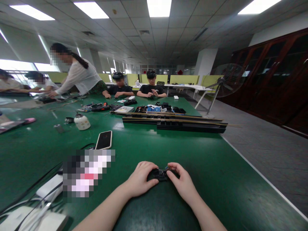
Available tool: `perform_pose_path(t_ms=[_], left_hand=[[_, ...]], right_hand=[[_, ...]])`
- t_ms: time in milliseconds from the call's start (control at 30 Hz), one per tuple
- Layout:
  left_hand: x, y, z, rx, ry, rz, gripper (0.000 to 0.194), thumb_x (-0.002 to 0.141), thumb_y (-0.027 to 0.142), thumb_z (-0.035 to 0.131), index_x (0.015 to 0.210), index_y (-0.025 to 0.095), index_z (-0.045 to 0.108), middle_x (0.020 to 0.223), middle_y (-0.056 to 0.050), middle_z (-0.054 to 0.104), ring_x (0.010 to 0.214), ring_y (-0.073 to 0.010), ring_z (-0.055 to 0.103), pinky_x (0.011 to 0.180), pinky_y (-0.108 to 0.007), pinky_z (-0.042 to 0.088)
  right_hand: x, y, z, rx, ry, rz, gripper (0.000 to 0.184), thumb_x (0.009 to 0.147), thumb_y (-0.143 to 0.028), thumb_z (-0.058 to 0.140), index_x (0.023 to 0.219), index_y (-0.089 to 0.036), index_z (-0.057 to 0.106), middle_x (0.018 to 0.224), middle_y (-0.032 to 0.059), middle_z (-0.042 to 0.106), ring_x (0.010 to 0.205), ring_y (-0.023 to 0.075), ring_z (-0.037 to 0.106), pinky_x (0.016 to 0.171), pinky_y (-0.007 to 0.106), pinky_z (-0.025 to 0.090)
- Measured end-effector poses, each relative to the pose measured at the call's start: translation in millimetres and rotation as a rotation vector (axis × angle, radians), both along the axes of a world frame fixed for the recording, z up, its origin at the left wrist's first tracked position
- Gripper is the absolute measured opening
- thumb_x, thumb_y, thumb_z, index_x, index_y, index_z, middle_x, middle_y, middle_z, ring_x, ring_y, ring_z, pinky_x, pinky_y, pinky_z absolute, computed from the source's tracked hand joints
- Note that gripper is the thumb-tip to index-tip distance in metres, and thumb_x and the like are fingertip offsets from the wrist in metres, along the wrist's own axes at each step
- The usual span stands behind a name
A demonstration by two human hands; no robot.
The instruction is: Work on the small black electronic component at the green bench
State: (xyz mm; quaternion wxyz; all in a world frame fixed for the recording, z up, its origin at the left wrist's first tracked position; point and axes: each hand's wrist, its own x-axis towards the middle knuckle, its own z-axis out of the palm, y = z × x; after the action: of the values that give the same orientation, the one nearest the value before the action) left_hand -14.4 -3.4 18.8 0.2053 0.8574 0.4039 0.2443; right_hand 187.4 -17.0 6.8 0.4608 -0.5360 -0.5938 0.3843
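White rectangular ceiling panels (159,8) glare from ten to two o'clock; the glossy green counter (197,144) shines near four. Dark-red wooden cabinets (276,80) look dim and stretched near three.

PLACE office-workshop | yellow-green partitions (184,79) | white desks (172,86) | ceiling light panels (159,8) | tools (100,108) on table (134,146)

under the fingers (175,165) lies a wide, glossy green table (216,166). to their right are a grey floor (252,128) and tall dark-red wooden cabinets (271,83). beyond the fingers stand low yellow-green panels (184,79) and a square white column (205,61). above, bright rectangular lamps (159,8) shine from a grey tiled ceiling (134,23).
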Motion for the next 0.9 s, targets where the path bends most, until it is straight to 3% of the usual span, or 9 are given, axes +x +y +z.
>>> perform_pose_path(t_ms=[333,600,900], left_hand=[[-0.7,1.3,-2.2,0.012,-0.009,-0.004,0.034,0.076,0.028,0.065,0.108,0.024,0.053,0.109,-0.003,0.059,0.104,-0.0224,0.049,0.094,-0.036,0.034],[-0.6,0.3,-0.7,0.002,-0.004,-0.005,0.034,0.077,0.028,0.065,0.108,0.024,0.053,0.109,-0.003,0.059,0.104,-0.0227,0.050,0.094,-0.036,0.034],[-0.6,0.4,0.2,0.000,0.001,-0.002,0.033,0.077,0.028,0.064,0.108,0.024,0.053,0.109,-0.003,0.059,0.105,-0.0226,0.050,0.094,-0.036,0.034]], right_hand=[[2.1,3.5,-0.6,-0.030,0.189,-0.040,0.035,0.067,-0.040,0.066,0.095,-0.020,0.064,0.094,0.0089,0.070,0.093,0.0252,0.063,0.089,0.043,0.045],[0.2,3.7,9.3,-0.092,0.345,-0.103,0.043,0.055,-0.047,0.075,0.086,-0.019,0.065,0.086,0.0082,0.072,0.086,0.0245,0.065,0.085,0.040,0.048],[0.7,3.4,11.5,-0.152,0.421,-0.129,0.050,0.051,-0.053,0.075,0.087,-0.019,0.064,0.088,0.0066,0.072,0.090,0.0237,0.064,0.089,0.038,0.045]])
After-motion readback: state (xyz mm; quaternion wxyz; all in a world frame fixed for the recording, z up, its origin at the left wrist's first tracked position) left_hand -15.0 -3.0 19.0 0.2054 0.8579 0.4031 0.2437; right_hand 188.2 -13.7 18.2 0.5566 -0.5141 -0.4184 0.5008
